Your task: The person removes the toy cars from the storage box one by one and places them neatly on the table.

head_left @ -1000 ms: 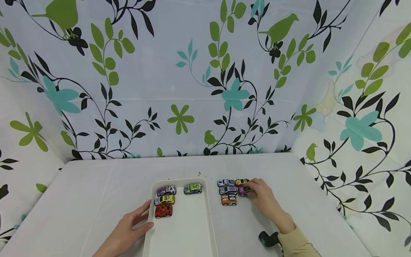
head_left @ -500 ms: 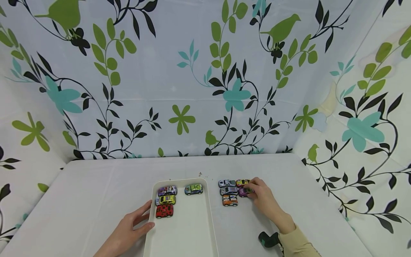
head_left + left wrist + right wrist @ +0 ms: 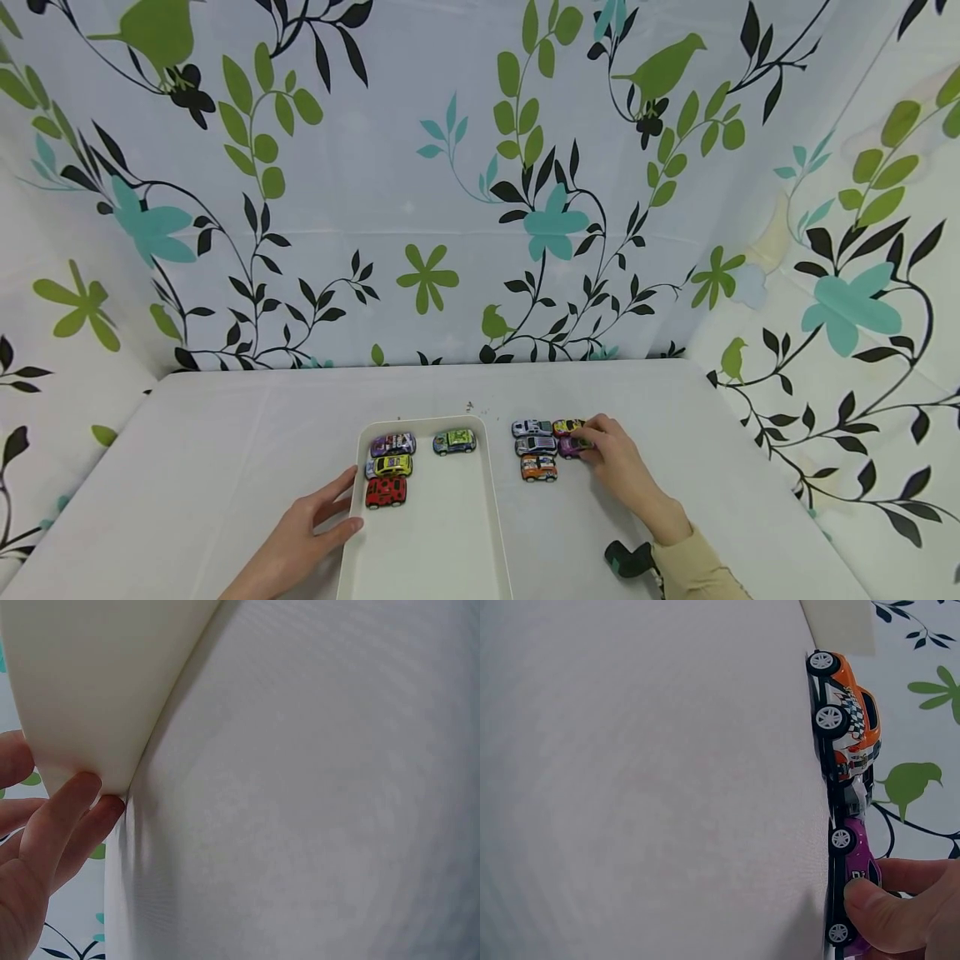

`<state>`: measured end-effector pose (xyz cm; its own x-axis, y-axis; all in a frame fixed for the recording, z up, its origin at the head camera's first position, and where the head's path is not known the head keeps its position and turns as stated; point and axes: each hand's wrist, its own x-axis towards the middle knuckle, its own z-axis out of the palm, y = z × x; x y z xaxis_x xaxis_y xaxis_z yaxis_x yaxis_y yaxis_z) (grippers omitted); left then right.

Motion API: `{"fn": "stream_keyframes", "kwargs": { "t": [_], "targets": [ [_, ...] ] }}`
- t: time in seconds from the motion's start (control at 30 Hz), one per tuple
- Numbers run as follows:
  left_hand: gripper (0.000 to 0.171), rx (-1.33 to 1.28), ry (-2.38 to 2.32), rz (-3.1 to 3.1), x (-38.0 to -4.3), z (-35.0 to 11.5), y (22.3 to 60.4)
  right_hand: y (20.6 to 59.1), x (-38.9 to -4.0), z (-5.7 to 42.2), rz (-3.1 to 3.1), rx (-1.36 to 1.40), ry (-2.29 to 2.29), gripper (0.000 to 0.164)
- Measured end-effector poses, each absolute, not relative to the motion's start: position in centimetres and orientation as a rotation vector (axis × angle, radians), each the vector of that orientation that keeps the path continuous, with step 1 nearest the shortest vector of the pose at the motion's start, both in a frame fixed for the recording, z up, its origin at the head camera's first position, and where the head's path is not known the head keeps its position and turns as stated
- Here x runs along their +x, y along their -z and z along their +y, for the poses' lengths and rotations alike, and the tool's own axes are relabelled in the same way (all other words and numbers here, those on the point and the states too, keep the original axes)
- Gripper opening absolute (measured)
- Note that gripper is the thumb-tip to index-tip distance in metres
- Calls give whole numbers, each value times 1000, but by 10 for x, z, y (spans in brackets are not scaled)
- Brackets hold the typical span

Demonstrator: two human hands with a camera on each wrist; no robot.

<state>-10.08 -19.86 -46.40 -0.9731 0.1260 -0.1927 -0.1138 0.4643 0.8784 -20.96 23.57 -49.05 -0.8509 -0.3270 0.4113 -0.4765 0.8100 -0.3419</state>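
Observation:
With thumb and fingers, my right hand pinches a purple toy car that stands on the table. A red and yellow toy car is just behind it. To its left are two silver toy cars and an orange toy car. My left hand touches the left wall of a white tray, fingers extended along its outside in the left wrist view. Inside the tray, a purple car, a yellow car and a red car line the left side; a green car stands at the back right.
A dark green and black object lies beside my right sleeve. A white cloth covers the table. Patterned curtains with leaves and birds hang behind it and at both sides.
The whole head view shifts slightly to the right. Both hands, the tray and the toy cars keep the same places relative to each other.

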Motion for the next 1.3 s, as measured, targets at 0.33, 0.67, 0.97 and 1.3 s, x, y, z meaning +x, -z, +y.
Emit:
{"fn": "stream_keyframes", "kwargs": {
  "t": [0.33,0.67,0.97,1.3],
  "targets": [
    [80,17,-1505,2485,-102,-200,466,489,-207,238,-2673,609,-620,34],
    [79,28,-1496,2504,-101,-200,465,476,-203,232,-2641,628,-580,34],
    [80,-21,-1479,2503,-102,-198,464,449,-195,198,-2598,766,-640,28],
    [79,19,-1517,2485,-101,-200,464,428,-192,150,-2649,875,-638,28]
  ]
}}
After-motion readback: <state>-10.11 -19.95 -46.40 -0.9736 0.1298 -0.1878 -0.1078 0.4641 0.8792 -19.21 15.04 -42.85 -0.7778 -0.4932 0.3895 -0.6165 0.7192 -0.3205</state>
